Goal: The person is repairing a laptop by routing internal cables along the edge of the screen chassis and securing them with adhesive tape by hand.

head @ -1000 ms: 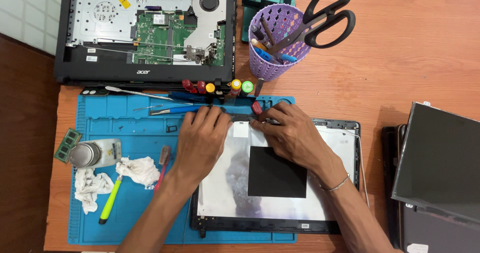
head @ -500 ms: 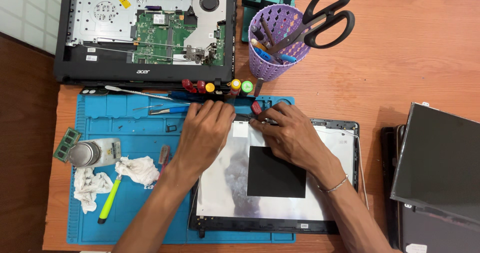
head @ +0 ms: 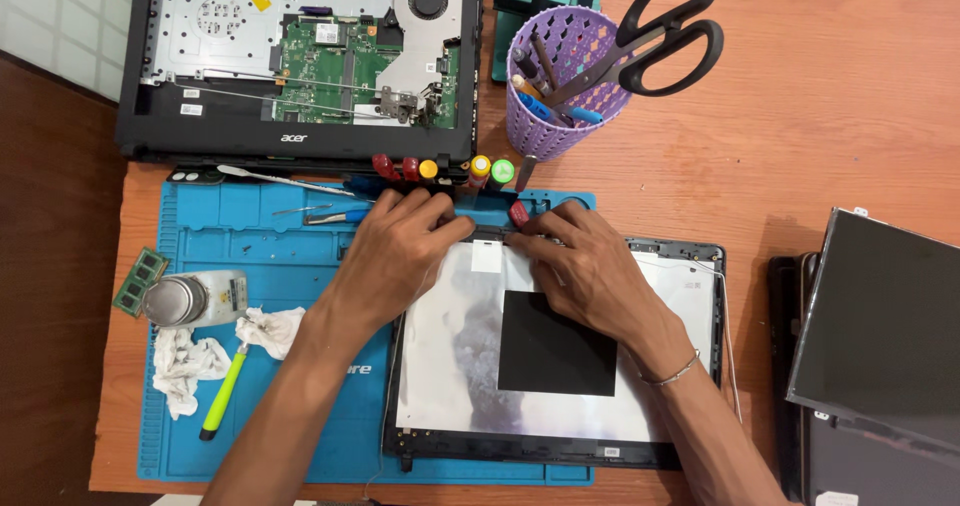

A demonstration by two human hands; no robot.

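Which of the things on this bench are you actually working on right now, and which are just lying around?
In hand:
- laptop lid shell, both hands at its top edge
- left hand
- right hand
- blue work mat under it

Lying about:
- opened laptop base
- purple tool cup with scissors
- loose screen panel
- crumpled tissue
- memory stick

Setting: my electronics repair workshop. On the wooden counter (head: 830,116) lie a blue repair mat (head: 260,386), an opened laptop base (head: 300,56) with its green circuit board exposed, a purple tool cup (head: 560,116) holding scissors (head: 650,46), and a row of screwdrivers (head: 440,171).
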